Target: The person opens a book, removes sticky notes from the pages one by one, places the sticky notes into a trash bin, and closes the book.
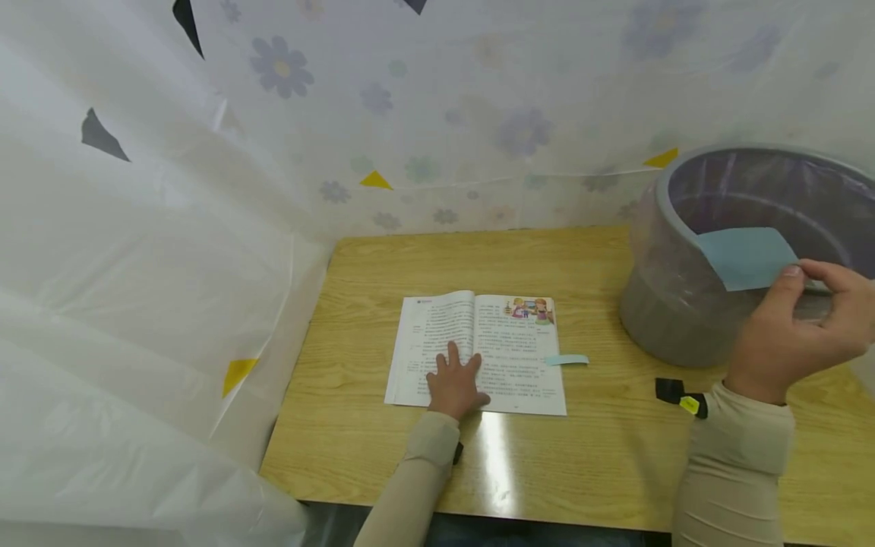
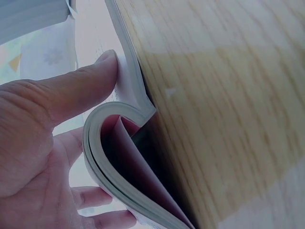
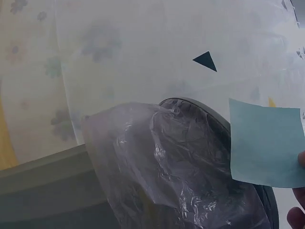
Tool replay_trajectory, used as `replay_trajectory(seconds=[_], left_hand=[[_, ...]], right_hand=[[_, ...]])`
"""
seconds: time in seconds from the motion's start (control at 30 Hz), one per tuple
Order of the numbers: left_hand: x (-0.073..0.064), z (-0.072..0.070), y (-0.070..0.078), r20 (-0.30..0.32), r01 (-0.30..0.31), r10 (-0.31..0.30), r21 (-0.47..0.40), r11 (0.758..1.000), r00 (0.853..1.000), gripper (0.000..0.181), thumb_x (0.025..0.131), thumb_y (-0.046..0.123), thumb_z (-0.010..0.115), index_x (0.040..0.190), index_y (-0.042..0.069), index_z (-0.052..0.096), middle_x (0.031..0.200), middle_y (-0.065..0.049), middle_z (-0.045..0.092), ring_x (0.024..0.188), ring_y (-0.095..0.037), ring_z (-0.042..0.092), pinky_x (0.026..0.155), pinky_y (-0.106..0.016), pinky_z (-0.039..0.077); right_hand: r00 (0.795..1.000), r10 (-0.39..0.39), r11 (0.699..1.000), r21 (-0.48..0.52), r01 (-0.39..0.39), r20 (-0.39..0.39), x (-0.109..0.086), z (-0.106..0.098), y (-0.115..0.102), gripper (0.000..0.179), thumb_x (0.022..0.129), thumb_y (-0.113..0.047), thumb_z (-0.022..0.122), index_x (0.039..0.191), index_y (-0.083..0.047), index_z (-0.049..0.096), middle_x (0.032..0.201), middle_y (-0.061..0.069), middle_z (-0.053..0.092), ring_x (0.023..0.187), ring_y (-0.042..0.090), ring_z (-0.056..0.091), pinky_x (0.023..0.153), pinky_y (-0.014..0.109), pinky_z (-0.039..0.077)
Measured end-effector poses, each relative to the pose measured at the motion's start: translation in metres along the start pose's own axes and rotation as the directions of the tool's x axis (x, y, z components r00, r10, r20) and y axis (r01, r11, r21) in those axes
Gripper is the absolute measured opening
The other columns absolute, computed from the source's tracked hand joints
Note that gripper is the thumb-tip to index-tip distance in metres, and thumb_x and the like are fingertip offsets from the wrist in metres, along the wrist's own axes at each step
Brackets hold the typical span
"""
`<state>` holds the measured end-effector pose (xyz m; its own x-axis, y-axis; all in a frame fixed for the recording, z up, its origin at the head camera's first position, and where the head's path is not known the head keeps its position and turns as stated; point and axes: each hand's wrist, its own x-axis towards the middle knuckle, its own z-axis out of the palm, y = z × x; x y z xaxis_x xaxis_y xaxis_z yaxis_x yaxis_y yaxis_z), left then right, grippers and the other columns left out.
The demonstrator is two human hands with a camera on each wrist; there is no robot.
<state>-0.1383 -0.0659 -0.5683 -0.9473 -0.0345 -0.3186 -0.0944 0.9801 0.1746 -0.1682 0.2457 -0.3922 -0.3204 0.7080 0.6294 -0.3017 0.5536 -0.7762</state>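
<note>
An open book [image 1: 519, 380] lies on the wooden table, its right page printed with text and a small cartoon at the top. My left hand [image 1: 454, 386] rests on it near the spine, fingers spread; the left wrist view shows the thumb [image 2: 90, 86] over the pages and the book's lower edge bulging at the spine. A narrow blue paper strip [image 1: 576, 359] sticks out from the right page's edge. Up at the right, my right hand [image 1: 796, 334] pinches a light blue sticky note [image 1: 748, 258] by one corner between thumb and forefinger. In the head view the note overlaps the bin's rim.
A grey bin [image 1: 677, 319] with a thin plastic liner [image 3: 176, 162] stands on the table's right side. White flowered sheeting [image 1: 478, 114] hangs behind and to the left. The table's front edge [image 1: 547, 521] runs close below the hands.
</note>
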Motion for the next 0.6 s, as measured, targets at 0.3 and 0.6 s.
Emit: replay_trajectory(seconds=[0.3, 0.6], left_hand=[[-0.0007, -0.003, -0.0027, 0.01, 0.011, -0.011, -0.02, 1.0, 1.0, 0.083, 0.075, 0.047, 0.082, 0.148, 0.031, 0.047, 0.163, -0.018, 0.023, 0.136, -0.04, 0.038, 0.096, -0.061, 0.046], [-0.0008, -0.0027, -0.0006, 0.018, 0.003, -0.002, -0.026, 1.0, 1.0, 0.083, 0.075, 0.047, 0.082, 0.148, 0.031, 0.046, 0.164, -0.019, 0.021, 0.138, -0.04, 0.036, 0.097, -0.062, 0.045]], right_hand=[[0.994, 0.089, 0.995, 0.054, -0.086, -0.056, 0.004, -0.0004, 0.0006, 0.018, 0.101, -0.018, 0.054, 0.108, -0.012, 0.069, 0.103, -0.019, 0.058, 0.106, 0.0, 0.053, 0.104, 0.019, 0.034], [0.949, 0.244, 0.954, 0.228, -0.197, -0.2, 0.01, -0.0014, -0.008, 0.024, 0.096, -0.011, 0.063, 0.118, -0.001, 0.065, 0.118, 0.0, 0.065, 0.121, 0.012, 0.055, 0.106, 0.013, 0.036]])
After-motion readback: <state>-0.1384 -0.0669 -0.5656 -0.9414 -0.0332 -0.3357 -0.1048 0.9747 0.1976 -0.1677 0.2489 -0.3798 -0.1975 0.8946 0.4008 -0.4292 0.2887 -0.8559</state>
